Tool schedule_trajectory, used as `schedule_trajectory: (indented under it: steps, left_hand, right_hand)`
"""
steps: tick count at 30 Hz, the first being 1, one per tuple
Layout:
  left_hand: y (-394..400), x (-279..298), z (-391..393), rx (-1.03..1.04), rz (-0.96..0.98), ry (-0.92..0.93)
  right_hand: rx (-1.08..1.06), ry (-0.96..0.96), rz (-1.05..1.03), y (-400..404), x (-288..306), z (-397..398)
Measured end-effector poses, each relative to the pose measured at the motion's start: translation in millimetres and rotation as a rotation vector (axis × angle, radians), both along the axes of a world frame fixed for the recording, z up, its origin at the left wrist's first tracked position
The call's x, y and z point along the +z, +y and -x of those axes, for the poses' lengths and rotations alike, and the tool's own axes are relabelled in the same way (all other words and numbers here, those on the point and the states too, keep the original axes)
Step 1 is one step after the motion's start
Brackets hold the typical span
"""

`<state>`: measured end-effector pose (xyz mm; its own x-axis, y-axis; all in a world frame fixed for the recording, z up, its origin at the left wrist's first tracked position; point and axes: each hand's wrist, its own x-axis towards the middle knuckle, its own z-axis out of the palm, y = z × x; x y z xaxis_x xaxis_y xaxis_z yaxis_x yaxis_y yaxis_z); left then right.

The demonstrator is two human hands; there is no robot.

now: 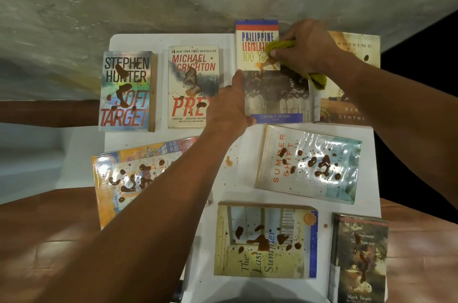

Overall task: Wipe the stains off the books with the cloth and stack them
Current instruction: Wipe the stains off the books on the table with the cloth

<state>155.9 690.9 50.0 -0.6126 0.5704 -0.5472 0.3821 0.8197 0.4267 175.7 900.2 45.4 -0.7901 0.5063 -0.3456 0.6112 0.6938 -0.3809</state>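
Note:
My right hand grips a yellow-green cloth and presses it on the upper cover of the Philippine Legislature book, where an orange smear shows. My left hand rests along that book's left edge, fingers straight. Brown stains cover the other books: Soft Target, Prey, Summer Shift, The Last Summer, a colourful book under my left forearm, a Tom Sawyer book and a book at the far right.
All books lie flat on a small white table against a concrete wall. Small stain drops mark the table between the books. Brown floor shows on both sides.

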Motion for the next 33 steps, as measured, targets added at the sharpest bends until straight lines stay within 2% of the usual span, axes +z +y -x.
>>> schedule_trajectory:
  steps: [3, 6, 12, 17, 21, 24, 29, 33]
  left_hand:
    - [-0.1, -1.8, 0.6, 0.001, 0.0, 0.002]
    - [0.0, -3.5, 1.7, -0.001, -0.007, 0.002]
    - [0.4, -5.7, -1.3, -0.02, 0.004, 0.009]
    - [-0.5, -7.4, -0.6, -0.013, -0.015, 0.008]
    - [0.0, -8.3, -0.3, -0.019, -0.014, 0.012]
    - [0.3, -8.3, -0.2, -0.026, -0.011, 0.019]
    - [-0.3, -6.9, 0.5, -0.029, -0.015, 0.022]
    - [-0.2, -6.0, -0.6, -0.023, -0.027, 0.012]
  right_hand:
    - [-0.012, 0.016, -0.066, 0.6, -0.2, 0.9]
    - [0.023, -0.003, -0.021, 2.1, 0.2, 0.3]
    - [0.062, 0.0, -0.062, 2.3, -1.9, -3.2]
    - [-0.006, 0.02, -0.1, -2.1, -5.1, -1.5]
    - [0.051, -0.027, -0.014, -2.4, -0.7, -0.8]
    - [-0.031, 0.007, -0.09, -2.3, -0.6, 0.1]
    - [0.072, -0.038, -0.014, -8.6, 2.2, -2.8]
    - [-0.06, 0.017, -0.074, -8.8, 0.1, -2.5]
